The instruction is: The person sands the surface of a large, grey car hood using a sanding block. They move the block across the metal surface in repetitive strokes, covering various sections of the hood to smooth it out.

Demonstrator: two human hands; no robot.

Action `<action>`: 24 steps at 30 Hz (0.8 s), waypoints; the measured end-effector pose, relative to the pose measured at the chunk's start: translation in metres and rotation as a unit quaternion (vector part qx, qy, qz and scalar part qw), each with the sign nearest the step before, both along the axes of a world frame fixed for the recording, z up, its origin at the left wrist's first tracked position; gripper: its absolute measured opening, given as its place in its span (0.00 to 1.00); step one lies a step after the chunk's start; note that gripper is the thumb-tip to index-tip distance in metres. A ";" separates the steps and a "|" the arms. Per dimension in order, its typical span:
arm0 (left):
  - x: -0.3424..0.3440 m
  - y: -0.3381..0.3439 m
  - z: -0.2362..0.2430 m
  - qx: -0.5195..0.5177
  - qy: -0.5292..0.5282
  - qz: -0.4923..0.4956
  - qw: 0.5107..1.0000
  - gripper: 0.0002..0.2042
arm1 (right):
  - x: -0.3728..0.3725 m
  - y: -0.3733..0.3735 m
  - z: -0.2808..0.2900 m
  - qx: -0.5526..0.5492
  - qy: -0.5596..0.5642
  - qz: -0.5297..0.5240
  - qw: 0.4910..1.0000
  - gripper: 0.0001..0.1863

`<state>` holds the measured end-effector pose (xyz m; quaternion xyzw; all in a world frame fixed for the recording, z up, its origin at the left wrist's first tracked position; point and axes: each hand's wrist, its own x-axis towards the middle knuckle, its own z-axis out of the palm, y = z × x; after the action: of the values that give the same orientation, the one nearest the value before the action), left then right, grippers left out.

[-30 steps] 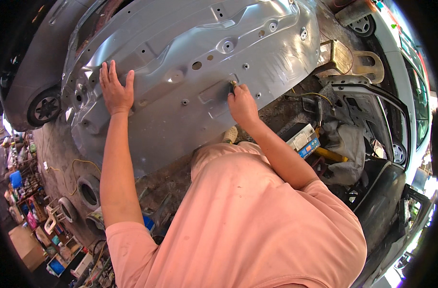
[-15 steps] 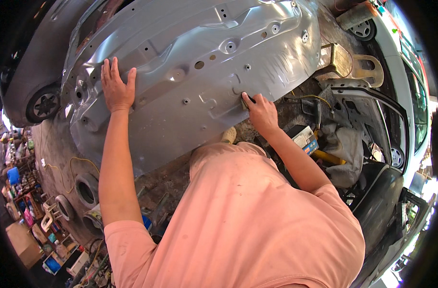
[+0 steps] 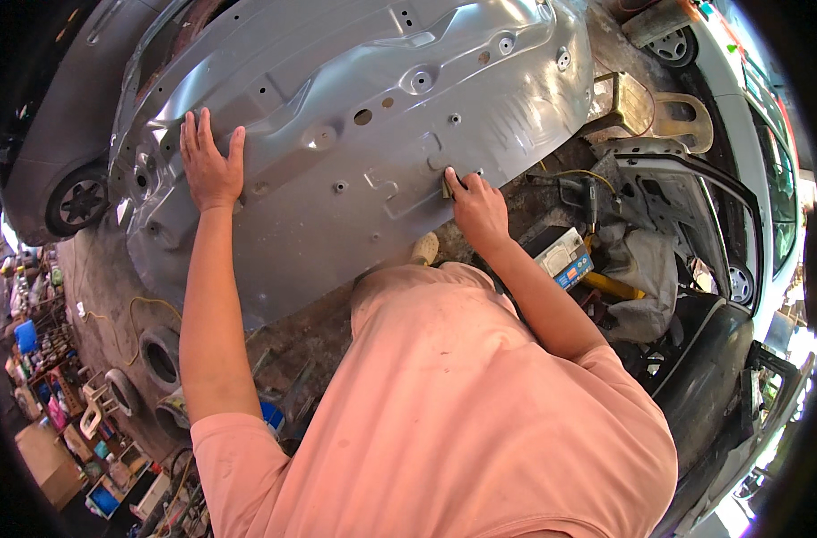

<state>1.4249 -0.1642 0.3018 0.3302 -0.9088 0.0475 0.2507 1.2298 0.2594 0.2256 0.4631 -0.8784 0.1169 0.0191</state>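
On oily shop floor, grey dented car body panel w/ holes, left hand flat open, right hand gripping panel edge.

Layout of a sheet-metal body panel and surrounding objects, seen from above.

The left hand lies flat on the panel's left part; the right hand rests at its near right edge. A boxed item lies just right of the right forearm, a car left of the panel, and a car door to its right.
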 end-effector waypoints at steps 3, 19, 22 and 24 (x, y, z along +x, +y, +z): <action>0.000 0.000 0.002 0.002 0.005 -0.003 1.000 0.37 | 0.011 0.012 -0.004 0.000 -0.012 -0.011 1.000 0.29; -0.002 0.003 0.003 -0.002 -0.006 0.005 1.000 0.36 | 0.002 -0.004 0.008 -0.079 -0.038 0.015 0.996 0.28; 0.001 0.000 0.001 -0.009 -0.004 0.006 1.000 0.36 | -0.014 0.004 0.013 -0.031 -0.075 0.048 0.996 0.26; 0.001 0.001 0.001 0.002 0.001 0.002 1.000 0.36 | -0.027 0.015 0.023 -0.009 -0.082 0.068 0.994 0.26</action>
<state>1.4261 -0.1628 0.3030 0.3328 -0.9079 0.0463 0.2505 1.2030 0.2748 0.2488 0.5105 -0.8424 0.1630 -0.0568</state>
